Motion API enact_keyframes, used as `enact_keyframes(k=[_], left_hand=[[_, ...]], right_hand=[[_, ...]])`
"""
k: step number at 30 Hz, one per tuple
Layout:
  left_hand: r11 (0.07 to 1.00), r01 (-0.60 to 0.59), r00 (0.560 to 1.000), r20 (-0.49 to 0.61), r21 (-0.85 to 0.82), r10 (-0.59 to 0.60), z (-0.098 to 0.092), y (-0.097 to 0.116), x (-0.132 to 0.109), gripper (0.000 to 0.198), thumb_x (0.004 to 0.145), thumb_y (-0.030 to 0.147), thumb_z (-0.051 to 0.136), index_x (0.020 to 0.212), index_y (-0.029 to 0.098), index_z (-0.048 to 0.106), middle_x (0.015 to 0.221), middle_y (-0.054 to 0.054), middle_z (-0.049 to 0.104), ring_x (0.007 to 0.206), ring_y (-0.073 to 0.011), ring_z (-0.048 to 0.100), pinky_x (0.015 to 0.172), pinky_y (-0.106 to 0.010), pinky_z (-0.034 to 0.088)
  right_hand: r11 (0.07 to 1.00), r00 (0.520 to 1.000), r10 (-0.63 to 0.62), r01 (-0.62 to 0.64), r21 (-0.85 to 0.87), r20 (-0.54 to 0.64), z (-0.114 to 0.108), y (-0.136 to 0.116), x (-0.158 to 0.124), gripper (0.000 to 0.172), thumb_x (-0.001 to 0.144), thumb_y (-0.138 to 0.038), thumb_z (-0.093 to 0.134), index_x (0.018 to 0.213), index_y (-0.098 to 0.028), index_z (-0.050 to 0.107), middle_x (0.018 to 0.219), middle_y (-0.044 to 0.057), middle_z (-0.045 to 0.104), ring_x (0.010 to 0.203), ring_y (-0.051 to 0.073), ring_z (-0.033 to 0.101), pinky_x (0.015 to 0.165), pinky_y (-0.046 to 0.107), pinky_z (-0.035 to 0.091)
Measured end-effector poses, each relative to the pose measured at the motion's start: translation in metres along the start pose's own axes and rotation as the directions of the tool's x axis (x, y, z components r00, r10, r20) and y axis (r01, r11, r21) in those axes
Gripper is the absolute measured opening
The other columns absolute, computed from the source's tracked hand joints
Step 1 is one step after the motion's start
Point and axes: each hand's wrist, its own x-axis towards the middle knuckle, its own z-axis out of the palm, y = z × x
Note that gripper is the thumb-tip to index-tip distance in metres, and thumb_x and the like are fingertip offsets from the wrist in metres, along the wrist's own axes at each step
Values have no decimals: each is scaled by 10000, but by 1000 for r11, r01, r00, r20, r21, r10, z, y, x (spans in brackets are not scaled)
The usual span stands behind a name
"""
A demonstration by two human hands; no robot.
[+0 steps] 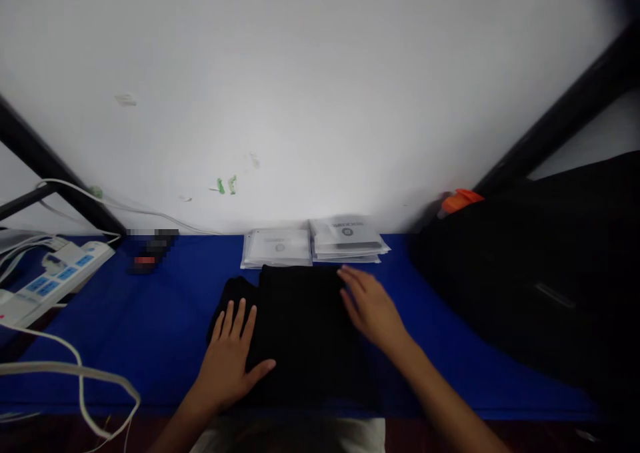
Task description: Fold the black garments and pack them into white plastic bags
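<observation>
A folded black garment [305,326] lies on the blue cloth surface in front of me; its exact kind does not show. My left hand [233,353] rests flat on its left part, fingers spread, thumb pointing right. At the garment's upper right edge is my right hand [367,303], its fingers stretched out and touching the fabric, with nothing gripped. Just behind the garment lie two stacks of flat items in clear plastic bags, a left stack [280,245] and a taller right stack [350,240] with printed lettering.
On the left lies a white power strip [65,276] with cables, one white cable [75,370] looping in front. A blurred dark object [155,250] sits nearby. A large black fabric bundle [525,273] with an orange piece [461,200] covers the right. Behind stands a white wall [320,106].
</observation>
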Motion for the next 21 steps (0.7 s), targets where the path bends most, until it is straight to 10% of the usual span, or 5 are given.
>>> enact_keyframes(k=[6, 12, 16, 21], left_hand=[[1000, 16, 1000, 10, -24, -15, 1, 1, 4, 958, 829, 756, 434, 1544, 166, 192, 1590, -171, 211, 1459, -402, 181, 1123, -555, 270], [995, 34, 999, 27, -91, -31, 0, -1, 4, 941, 822, 739, 475, 1540, 191, 209, 1586, -158, 241, 1457, -396, 193, 1120, -571, 281], [979, 83, 995, -45, -186, -93, -13, 5, 12, 864, 833, 682, 533, 1497, 179, 302, 1536, -185, 348, 1408, -394, 325, 1072, -571, 363], [956, -37, 865, -489, -290, -115, -46, 35, 36, 542, 904, 343, 613, 1386, 197, 412, 1391, -155, 487, 1285, -283, 488, 1015, -450, 465]], right_hand=[[931, 999, -13, -2, -366, -39, 9, 72, 75, 499, 803, -90, 511, 1302, -86, 537, 1299, 178, 587, 1179, 298, 535, 982, 399, 420], [913, 998, -26, 4, -408, -49, 15, 88, 93, 341, 782, -96, 544, 1106, -108, 649, 1043, 153, 686, 933, 290, 558, 787, 375, 404], [907, 992, -44, -10, -421, -118, -4, 64, 85, 321, 834, -153, 554, 1141, -109, 638, 1037, 150, 678, 914, 281, 526, 750, 363, 363], [917, 942, -297, 237, -322, -154, -17, -22, 47, 350, 918, -151, 496, 1255, -158, 588, 1091, 114, 667, 942, 256, 519, 785, 374, 370]])
